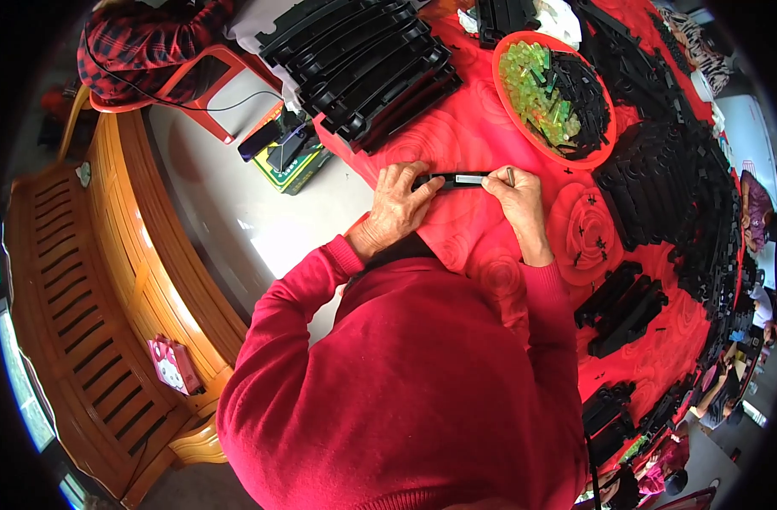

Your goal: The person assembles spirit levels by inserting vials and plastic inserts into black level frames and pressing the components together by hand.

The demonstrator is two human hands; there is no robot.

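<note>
A short black plastic strip with a silvery metal piece lies across the red tablecloth between my hands. My left hand pinches its left end, fingers curled over it. At the strip's right end, my right hand presses on it and also holds a small dark pin-like piece that sticks up by the fingertips. Both red sleeves come in from below.
A red bowl of green and black small parts stands beyond my hands. Black curved strips are stacked at top centre and piled along the right. A red stool, a phone on a box and a wooden bench are to the left.
</note>
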